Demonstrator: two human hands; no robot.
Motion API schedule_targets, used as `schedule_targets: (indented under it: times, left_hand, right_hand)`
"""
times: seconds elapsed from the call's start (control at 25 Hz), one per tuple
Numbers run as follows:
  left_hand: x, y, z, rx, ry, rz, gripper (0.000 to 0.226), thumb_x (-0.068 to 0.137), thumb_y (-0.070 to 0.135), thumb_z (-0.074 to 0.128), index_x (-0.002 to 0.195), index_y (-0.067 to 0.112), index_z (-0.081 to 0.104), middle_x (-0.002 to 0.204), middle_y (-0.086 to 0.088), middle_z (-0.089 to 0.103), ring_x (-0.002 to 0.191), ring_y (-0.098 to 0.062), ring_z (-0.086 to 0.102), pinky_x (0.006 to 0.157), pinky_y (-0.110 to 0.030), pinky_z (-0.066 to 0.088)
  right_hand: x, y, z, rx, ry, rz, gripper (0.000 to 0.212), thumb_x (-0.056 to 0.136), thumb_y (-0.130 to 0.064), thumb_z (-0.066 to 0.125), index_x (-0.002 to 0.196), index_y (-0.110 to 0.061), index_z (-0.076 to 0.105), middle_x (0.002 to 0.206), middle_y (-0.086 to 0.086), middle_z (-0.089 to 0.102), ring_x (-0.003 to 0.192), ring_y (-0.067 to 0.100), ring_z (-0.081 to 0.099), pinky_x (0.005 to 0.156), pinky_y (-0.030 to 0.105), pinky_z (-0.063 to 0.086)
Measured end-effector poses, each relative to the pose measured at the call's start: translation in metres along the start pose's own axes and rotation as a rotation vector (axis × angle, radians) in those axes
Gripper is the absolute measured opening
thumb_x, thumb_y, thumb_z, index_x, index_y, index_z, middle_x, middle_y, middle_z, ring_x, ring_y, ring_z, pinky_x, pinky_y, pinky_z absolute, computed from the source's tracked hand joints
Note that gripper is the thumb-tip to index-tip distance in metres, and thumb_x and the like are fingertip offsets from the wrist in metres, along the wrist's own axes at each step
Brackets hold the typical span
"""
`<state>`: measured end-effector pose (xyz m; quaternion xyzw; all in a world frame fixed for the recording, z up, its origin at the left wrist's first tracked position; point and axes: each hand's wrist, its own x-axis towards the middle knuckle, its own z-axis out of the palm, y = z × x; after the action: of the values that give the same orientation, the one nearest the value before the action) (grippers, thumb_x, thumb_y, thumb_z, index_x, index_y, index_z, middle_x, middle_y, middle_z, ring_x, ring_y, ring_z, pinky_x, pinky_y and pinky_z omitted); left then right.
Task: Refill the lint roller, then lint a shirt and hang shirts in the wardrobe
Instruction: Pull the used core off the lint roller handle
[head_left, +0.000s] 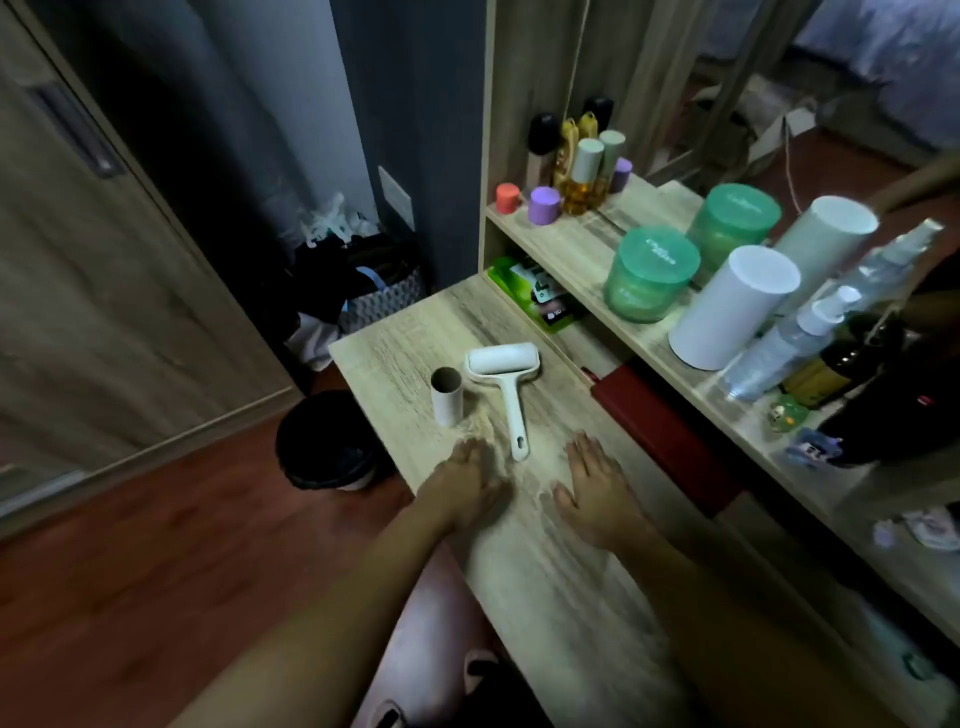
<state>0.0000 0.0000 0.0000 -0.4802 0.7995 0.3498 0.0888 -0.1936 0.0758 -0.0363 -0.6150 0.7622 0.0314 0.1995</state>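
Observation:
A white lint roller (506, 374) lies on the wooden table (566, 582), its roll end away from me and its handle pointing at me. A bare cardboard tube (447, 396) stands upright just left of the roller. My left hand (470, 478) rests flat on the table, left of the handle's tip. My right hand (592, 488) lies flat to the right of the handle. Neither hand holds anything. No shirt is in view.
A shelf (571, 244) to the right carries bottles, two green tubs (649, 273) and a white cylinder (732, 306). A red box (665, 436) sits under it. A black bin (327, 441) stands on the floor left of the table, a laundry basket (379, 291) behind, wardrobe doors (78, 260) at left.

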Motion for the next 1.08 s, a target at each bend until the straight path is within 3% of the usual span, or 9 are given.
schedule_targets:
  times: [0.08, 0.2, 0.28, 0.44, 0.68, 0.84, 0.96, 1.08]
  left_hand:
    - [0.021, 0.012, 0.004, -0.126, 0.105, 0.002, 0.055, 0.096, 0.034, 0.042, 0.14, 0.004, 0.028, 0.147, -0.018, 0.029, 0.132, -0.033, 0.034, 0.104, -0.038, 0.033]
    - [0.048, 0.028, 0.012, -0.228, 0.308, -0.046, 0.051, 0.09, 0.04, 0.04, 0.122, 0.001, 0.045, 0.119, -0.02, 0.055, 0.107, -0.036, 0.052, 0.091, -0.041, 0.043]
    - [0.064, 0.036, 0.018, -0.186, 0.382, -0.119, 0.061, 0.085, 0.047, 0.033, 0.119, -0.001, 0.047, 0.114, -0.021, 0.056, 0.104, -0.037, 0.052, 0.094, -0.043, 0.04]
    - [0.086, 0.048, 0.02, -0.234, 0.486, -0.29, 0.06, 0.085, 0.052, 0.053, 0.112, -0.001, 0.047, 0.114, -0.022, 0.053, 0.103, -0.037, 0.052, 0.09, -0.043, 0.043]
    - [0.102, 0.055, 0.022, -0.339, 0.427, -0.366, 0.041, 0.09, 0.022, 0.054, 0.119, -0.003, 0.038, 0.118, -0.025, 0.053, 0.108, -0.04, 0.051, 0.089, -0.044, 0.043]
    - [0.086, 0.06, 0.015, -0.548, 0.433, -0.262, 0.028, 0.093, 0.011, 0.045, 0.115, -0.003, 0.034, 0.1, -0.024, 0.058, 0.088, -0.036, 0.057, 0.069, -0.035, 0.042]
    - [0.055, 0.064, 0.016, -0.581, 0.427, -0.12, 0.024, 0.094, 0.009, 0.043, 0.113, -0.002, 0.035, 0.083, -0.011, 0.052, 0.074, -0.026, 0.053, 0.06, -0.033, 0.04]
    - [0.015, 0.056, 0.031, -0.576, 0.344, 0.007, 0.02, 0.095, 0.012, 0.041, 0.112, 0.003, 0.033, 0.076, -0.006, 0.055, 0.063, -0.019, 0.054, 0.055, -0.033, 0.045]
  right_hand:
    - [0.009, 0.011, 0.007, 0.021, 0.06, 0.027, 0.086, 0.077, -0.058, 0.01, 0.147, -0.009, 0.018, 0.157, 0.012, 0.014, 0.146, 0.025, 0.011, 0.116, 0.041, 0.014]
    - [0.015, 0.021, 0.026, -0.003, 0.158, 0.0, 0.074, 0.081, -0.055, 0.029, 0.136, -0.007, 0.044, 0.145, 0.014, 0.042, 0.135, 0.03, 0.039, 0.11, 0.04, 0.028]
    - [0.016, 0.025, 0.034, 0.011, 0.198, -0.02, 0.069, 0.082, -0.053, 0.036, 0.133, -0.009, 0.047, 0.142, 0.014, 0.047, 0.132, 0.029, 0.043, 0.108, 0.038, 0.023]
    - [0.016, 0.029, 0.036, -0.006, 0.248, -0.018, 0.069, 0.082, -0.054, 0.037, 0.137, -0.011, 0.042, 0.145, 0.011, 0.043, 0.136, 0.024, 0.037, 0.108, 0.036, 0.018]
    - [0.015, 0.027, 0.037, -0.006, 0.29, -0.023, 0.069, 0.083, -0.053, 0.037, 0.139, -0.013, 0.039, 0.147, 0.009, 0.041, 0.137, 0.024, 0.037, 0.108, 0.036, 0.019]
    - [0.015, 0.028, 0.038, 0.022, 0.287, -0.039, 0.07, 0.084, -0.054, 0.036, 0.14, -0.013, 0.038, 0.148, 0.009, 0.039, 0.138, 0.023, 0.034, 0.111, 0.035, 0.017]
    - [0.014, 0.028, 0.027, 0.255, 0.239, -0.042, 0.068, 0.086, -0.054, 0.029, 0.143, -0.016, 0.032, 0.153, 0.004, 0.03, 0.142, 0.019, 0.024, 0.114, 0.034, 0.018]
    - [0.014, 0.028, 0.004, 0.772, 0.215, 0.109, 0.048, 0.094, -0.041, 0.039, 0.138, -0.022, 0.038, 0.139, 0.003, 0.048, 0.129, 0.02, 0.044, 0.106, 0.033, 0.035]
